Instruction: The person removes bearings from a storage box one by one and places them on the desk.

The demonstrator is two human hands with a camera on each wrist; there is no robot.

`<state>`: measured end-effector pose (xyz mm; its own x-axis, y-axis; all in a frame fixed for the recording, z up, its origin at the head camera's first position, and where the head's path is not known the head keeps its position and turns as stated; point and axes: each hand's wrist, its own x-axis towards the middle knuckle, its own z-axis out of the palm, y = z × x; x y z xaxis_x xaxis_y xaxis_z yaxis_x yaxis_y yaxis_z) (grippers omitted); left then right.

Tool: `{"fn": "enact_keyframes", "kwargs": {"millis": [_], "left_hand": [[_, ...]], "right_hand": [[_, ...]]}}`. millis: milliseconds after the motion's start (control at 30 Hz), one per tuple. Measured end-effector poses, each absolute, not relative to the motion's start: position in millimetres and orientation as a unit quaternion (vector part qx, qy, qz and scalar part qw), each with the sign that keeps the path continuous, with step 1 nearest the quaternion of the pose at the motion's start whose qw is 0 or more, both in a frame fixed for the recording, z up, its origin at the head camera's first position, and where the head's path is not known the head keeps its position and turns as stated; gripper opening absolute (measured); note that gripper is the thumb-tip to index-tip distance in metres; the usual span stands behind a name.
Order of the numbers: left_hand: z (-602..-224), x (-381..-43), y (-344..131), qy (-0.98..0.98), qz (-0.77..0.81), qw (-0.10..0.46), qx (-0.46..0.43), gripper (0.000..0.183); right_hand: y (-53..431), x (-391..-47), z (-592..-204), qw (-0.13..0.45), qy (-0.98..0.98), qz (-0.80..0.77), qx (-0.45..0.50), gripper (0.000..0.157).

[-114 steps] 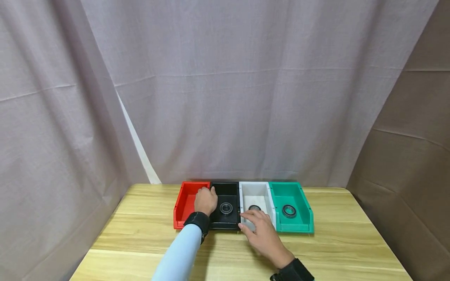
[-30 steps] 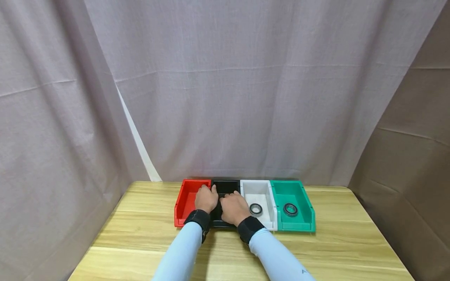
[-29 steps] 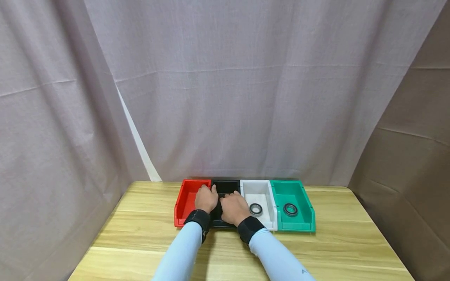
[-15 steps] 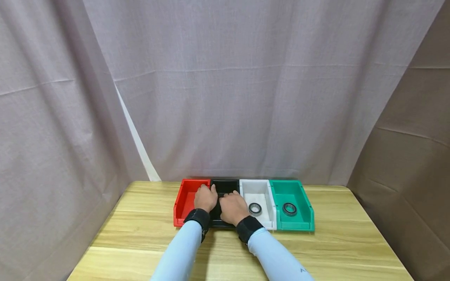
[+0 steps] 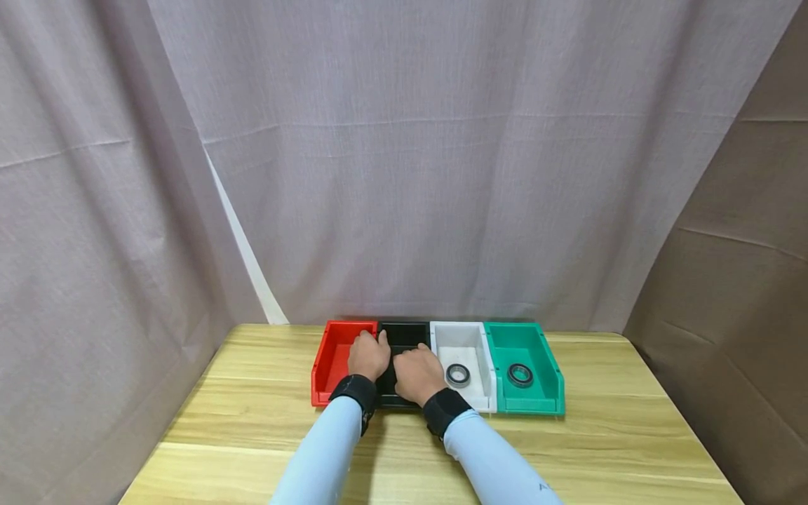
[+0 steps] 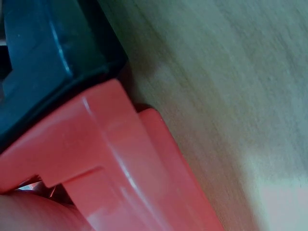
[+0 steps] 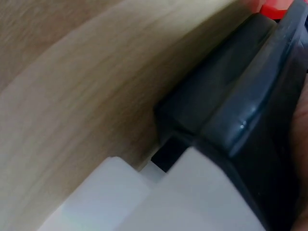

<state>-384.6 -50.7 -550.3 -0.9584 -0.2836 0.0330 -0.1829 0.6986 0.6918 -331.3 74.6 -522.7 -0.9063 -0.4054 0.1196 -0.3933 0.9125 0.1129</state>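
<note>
My left hand [image 5: 369, 355] reaches into the red bin [image 5: 326, 375], its thumb along the wall shared with the black bin [image 5: 404, 331]. Its fingertips are hidden; in the left wrist view some skin and a small shiny glint show behind the bin's red front. My right hand [image 5: 419, 374] is down in the black bin, back of the hand up, over the spot where a bearing lay earlier. That bearing is hidden, and I cannot tell whether the fingers grip it. One ball bearing [image 5: 457, 375] lies in the white bin [image 5: 459, 337], another bearing [image 5: 520, 375] in the green bin [image 5: 514, 340].
The bins stand side by side in a row at the back of a wooden table [image 5: 618, 435]. Behind them hangs a grey curtain [image 5: 404, 175]; a brown cloth [image 5: 738, 294] hangs on the right. In the right wrist view the black bin's front [image 7: 226, 96] adjoins the white one.
Since the oldest frame my right hand has moved left from the white bin's front into the black bin, covering the bearing there. My left hand has stayed put; the last second shows almost no movement.
</note>
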Motion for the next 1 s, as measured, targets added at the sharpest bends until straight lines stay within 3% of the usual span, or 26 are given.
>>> {"fn": "enact_keyframes", "kwargs": {"millis": [267,667,1000], "left_hand": [[-556,-389,-52,-0.916,-0.376,0.068,0.124,0.054],[-527,-366,-47,-0.913,-0.383,0.049,0.133,0.049],[-525,-364,-46,-0.913,-0.382,0.054,0.135,0.048]], "right_hand": [[75,-331,-524,0.067,-0.975,-0.041,0.206,0.026],[74,-331,-526,0.067,-0.974,-0.054,0.211,0.021],[75,-331,-524,0.071,-0.971,-0.063,0.219,0.019]]}}
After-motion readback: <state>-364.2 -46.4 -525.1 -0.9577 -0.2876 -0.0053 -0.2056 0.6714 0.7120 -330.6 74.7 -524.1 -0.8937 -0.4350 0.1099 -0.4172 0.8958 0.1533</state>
